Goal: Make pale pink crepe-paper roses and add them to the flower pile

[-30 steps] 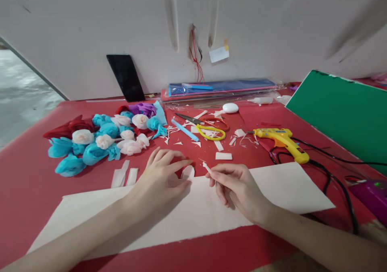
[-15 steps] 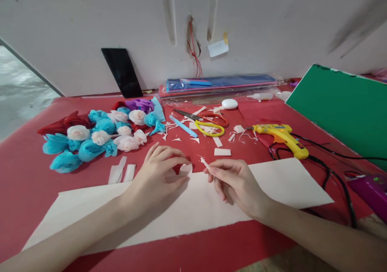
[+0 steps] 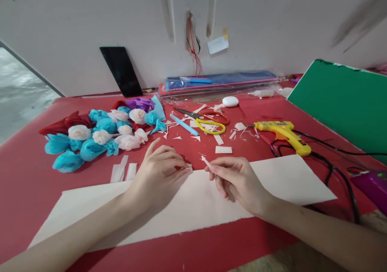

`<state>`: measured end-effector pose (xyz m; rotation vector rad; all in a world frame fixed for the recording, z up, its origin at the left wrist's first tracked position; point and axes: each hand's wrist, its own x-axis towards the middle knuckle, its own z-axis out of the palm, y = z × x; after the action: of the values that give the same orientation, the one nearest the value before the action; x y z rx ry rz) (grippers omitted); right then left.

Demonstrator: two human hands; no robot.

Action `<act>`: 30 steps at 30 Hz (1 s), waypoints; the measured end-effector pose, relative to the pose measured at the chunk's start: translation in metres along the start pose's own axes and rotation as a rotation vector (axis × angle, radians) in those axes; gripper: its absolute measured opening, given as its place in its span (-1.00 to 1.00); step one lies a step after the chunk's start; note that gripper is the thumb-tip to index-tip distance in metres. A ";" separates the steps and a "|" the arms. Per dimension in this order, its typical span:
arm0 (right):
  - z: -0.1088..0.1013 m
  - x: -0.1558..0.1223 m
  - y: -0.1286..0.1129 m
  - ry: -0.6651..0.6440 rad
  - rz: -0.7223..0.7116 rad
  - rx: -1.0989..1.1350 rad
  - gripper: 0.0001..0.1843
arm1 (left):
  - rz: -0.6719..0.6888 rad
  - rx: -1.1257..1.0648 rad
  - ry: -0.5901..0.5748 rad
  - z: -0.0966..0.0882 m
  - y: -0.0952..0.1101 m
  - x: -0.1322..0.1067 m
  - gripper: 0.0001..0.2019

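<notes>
Between the thumb and fingertips of my left hand (image 3: pixel 163 169) is a small pale paper petal (image 3: pixel 189 167), mostly covered by the fingers. My right hand (image 3: pixel 236 179) pinches a thin white stem (image 3: pixel 205 160) whose tip, with small bits on it, points up and left. The two hands are apart, both over a long sheet of cream paper (image 3: pixel 193 207) on the red table. Cut paper strips (image 3: pixel 119 169) lie just left of my left hand. A small pale paper rectangle (image 3: pixel 223 149) lies beyond my right hand.
Crepe-paper flowers (image 3: pixel 90 149) lie in a pile at left. Scissors (image 3: pixel 211 126), a blue pen (image 3: pixel 186 125) and paper scraps sit at centre. A yellow glue gun (image 3: pixel 284 135) with a black cord is at right, before a green board (image 3: pixel 341 106). A black tablet-like panel (image 3: pixel 121 70) leans on the wall.
The fingers of my left hand have closed on the paper petal, which now shows less. My right hand still holds the stem, almost unmoved. The view has shifted slightly.
</notes>
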<state>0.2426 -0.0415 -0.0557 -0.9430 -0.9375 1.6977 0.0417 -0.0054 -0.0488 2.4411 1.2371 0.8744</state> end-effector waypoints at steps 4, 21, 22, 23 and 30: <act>-0.001 0.001 -0.001 -0.005 0.007 -0.010 -0.79 | 0.003 0.006 -0.006 0.003 -0.001 0.000 -0.83; -0.004 0.001 0.000 -0.034 0.013 -0.060 -0.77 | 0.016 0.038 0.038 0.004 -0.003 0.000 -0.79; -0.004 0.001 0.000 -0.035 0.013 -0.060 -0.76 | 0.019 0.035 0.033 0.004 -0.003 0.000 -0.78; -0.004 0.001 0.000 -0.037 0.013 -0.062 -0.75 | 0.023 0.030 0.029 0.004 -0.003 0.000 -0.77; -0.004 0.003 0.000 -0.022 -0.005 -0.069 -0.79 | 0.020 0.000 0.022 0.002 -0.003 -0.001 -0.77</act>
<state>0.2454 -0.0381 -0.0574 -0.9681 -1.0177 1.6839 0.0400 -0.0047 -0.0521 2.4548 1.2221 0.9094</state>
